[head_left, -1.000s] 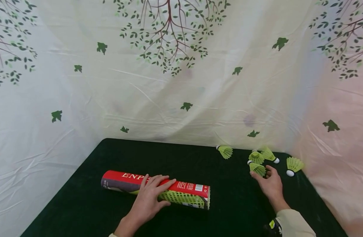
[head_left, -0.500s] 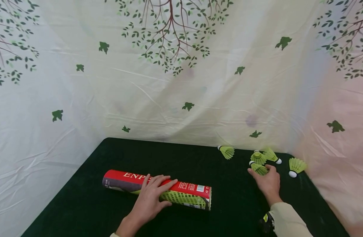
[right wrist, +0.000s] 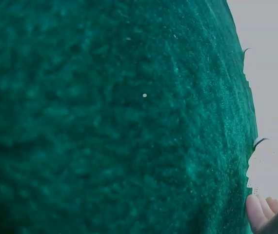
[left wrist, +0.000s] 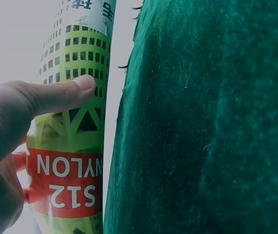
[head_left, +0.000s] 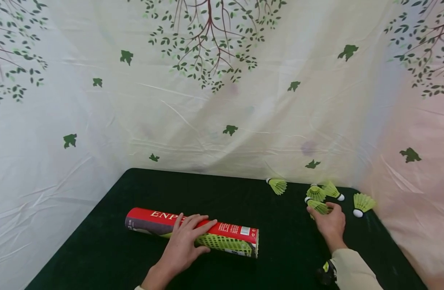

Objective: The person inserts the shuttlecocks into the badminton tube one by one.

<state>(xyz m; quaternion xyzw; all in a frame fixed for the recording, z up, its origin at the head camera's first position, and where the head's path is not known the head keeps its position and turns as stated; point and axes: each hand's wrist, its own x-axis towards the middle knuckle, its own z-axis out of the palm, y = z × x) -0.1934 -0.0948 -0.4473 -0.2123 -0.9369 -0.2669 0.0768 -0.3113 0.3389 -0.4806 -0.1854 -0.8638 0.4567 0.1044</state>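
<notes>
My left hand (head_left: 182, 245) grips a red, grey and lime shuttlecock tube (head_left: 153, 219) that lies on its side on the dark green cloth. In the left wrist view its thumb crosses the tube's printed side (left wrist: 66, 131), with the fingers curled round the other side. At the right, my right hand (head_left: 330, 227) pinches the skirt of a yellow-green shuttlecock (head_left: 317, 206) between thumb and fingers. The cork of that shuttlecock points to the back left. The right wrist view shows only parts of the hand (right wrist: 270, 217) at the lower right edge; the shuttlecock is outside it.
Behind the pinched shuttlecock lie two more, one shuttlecock (head_left: 316, 192) partly overlapped by it and another shuttlecock (head_left: 332, 190) beside that. A shuttlecock (head_left: 277, 186) is at the back edge, another (head_left: 363, 202) at the right edge. A leaf-printed curtain (head_left: 193, 133) borders the green table (head_left: 98, 249).
My right hand's thumb and fingers have closed in on the near shuttlecock's skirt. The left hand has stayed on the tube; the whole view shifted slightly.
</notes>
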